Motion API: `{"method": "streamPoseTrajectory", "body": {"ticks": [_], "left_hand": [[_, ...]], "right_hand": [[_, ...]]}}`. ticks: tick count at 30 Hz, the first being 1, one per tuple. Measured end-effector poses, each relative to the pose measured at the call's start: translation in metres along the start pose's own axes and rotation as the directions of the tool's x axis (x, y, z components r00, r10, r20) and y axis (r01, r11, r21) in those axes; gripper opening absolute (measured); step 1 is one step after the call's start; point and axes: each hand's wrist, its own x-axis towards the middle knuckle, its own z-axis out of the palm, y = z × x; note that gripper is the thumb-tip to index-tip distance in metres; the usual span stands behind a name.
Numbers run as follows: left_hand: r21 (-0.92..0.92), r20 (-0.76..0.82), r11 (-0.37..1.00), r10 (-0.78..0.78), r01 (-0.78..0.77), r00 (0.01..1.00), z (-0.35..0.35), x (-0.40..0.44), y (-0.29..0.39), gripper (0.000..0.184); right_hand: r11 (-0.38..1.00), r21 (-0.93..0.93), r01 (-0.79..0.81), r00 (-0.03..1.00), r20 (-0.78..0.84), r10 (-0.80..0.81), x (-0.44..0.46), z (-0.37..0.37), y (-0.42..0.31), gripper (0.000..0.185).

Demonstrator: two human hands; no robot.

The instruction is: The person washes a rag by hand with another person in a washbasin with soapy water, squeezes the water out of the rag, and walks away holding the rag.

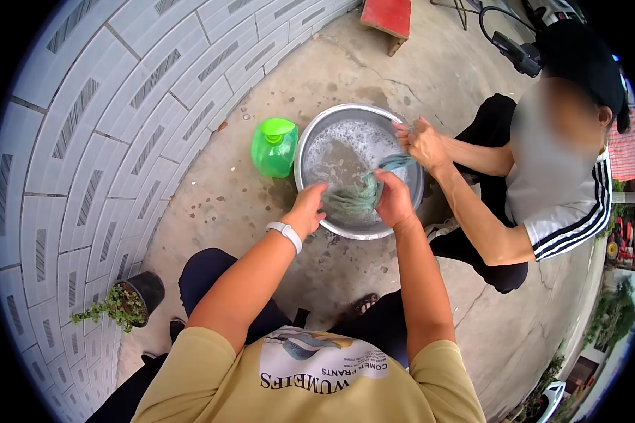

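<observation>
A metal basin (303,151) on the ground holds cloudy, sudsy water. In its near part lies a wet green cloth (351,199), bunched and partly under water. My right hand (395,200) grips the cloth's right end, over the basin's near right side. At the near left rim is my left hand (307,210), its fingers apart beside the cloth's left end; no cloth shows between them. Another person's hands (423,144) are at the right rim, with a blue-green cloth (398,161) hanging below them into the water.
A green bottle (274,148) stands against the basin's left side. A person (557,169) squats at the right. There is a red stool (386,17) at the back, a potted plant (142,296) at the lower left and a tiled wall (85,141) along the left.
</observation>
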Motion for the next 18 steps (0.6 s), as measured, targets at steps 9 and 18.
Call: {"method": "streamPoseTrajectory", "body": {"ticks": [9,18], "left_hand": [[-0.204,0.269,0.959,-0.139,0.198,0.953,0.016,0.011,0.001,0.044],[-0.416,0.34,0.897,-0.003,0.153,0.941,0.027,0.003,0.012,0.031]], "right_hand": [[0.953,-0.178,0.245,0.964,0.148,-0.221,-0.036,0.023,-0.01,0.008],[0.004,-0.892,0.452,0.749,0.377,-0.545,-0.018,0.039,0.04,0.036]]}}
